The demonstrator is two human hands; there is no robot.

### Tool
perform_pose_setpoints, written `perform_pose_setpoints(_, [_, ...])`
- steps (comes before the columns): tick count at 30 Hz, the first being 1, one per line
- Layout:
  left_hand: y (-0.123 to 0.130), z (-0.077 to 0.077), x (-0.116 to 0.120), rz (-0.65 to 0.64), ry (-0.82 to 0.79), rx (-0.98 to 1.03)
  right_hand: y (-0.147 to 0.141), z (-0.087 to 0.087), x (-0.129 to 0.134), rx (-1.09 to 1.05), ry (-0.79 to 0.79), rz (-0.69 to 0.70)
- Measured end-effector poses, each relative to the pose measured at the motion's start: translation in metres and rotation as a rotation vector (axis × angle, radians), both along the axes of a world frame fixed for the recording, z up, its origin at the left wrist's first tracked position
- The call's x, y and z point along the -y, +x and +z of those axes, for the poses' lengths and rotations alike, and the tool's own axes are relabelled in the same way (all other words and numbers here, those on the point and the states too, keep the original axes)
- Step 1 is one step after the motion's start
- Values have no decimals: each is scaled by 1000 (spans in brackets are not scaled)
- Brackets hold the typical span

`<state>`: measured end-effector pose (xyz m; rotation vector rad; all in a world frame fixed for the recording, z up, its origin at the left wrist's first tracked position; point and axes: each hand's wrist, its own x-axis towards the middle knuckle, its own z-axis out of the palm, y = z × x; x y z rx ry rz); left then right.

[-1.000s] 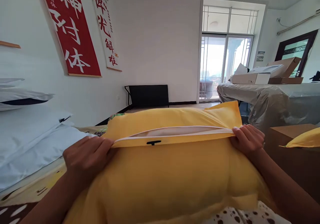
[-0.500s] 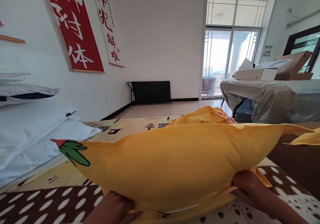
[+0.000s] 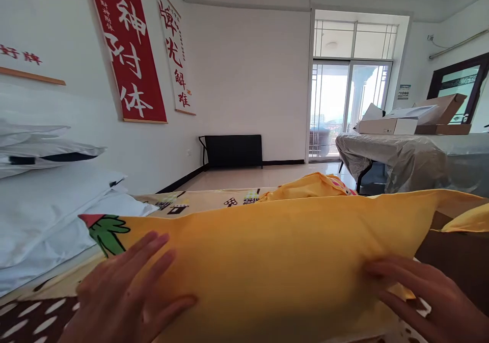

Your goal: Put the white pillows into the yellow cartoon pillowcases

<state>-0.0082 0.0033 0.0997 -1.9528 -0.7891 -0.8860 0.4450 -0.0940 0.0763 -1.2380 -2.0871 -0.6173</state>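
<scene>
A plump yellow pillow (image 3: 282, 261) spans the lower middle of the head view, with a green leaf and red tip printed at its left corner. My left hand (image 3: 126, 287) is at the pillow's left part, fingers spread and palm toward the fabric. Against the right part rests my right hand (image 3: 424, 292), its fingers stretched out and slightly blurred, thumb apart. Neither hand grips the cloth. The pillow's lower edge is largely out of sight.
White pillows or packs (image 3: 49, 205) are piled at the left. More yellow fabric (image 3: 309, 186) lies behind the pillow on the patterned cloth (image 3: 210, 200). At the right are a brown box (image 3: 454, 261) and a plastic-covered table (image 3: 405, 152) bearing opened cartons (image 3: 393, 125).
Both hands have let go of the pillow's lower edge and moved up onto its face, fingers now spread. The pillow's near side has dropped out of view, and the camera has tilted up slightly.
</scene>
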Motion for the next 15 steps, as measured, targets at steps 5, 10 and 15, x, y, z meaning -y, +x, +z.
perform_pose_setpoints(5, [72, 35, -13, 31, -162, -57, -78, 45, -42, -40, 333, -87])
perform_pose_setpoints(10, [135, 50, -19, 113, -401, -22, -128, 64, -90, -8, 116, -187])
perform_pose_setpoints(15, [145, 33, -44, 168, -478, -49, -124, 49, -113, 111, -2, -131])
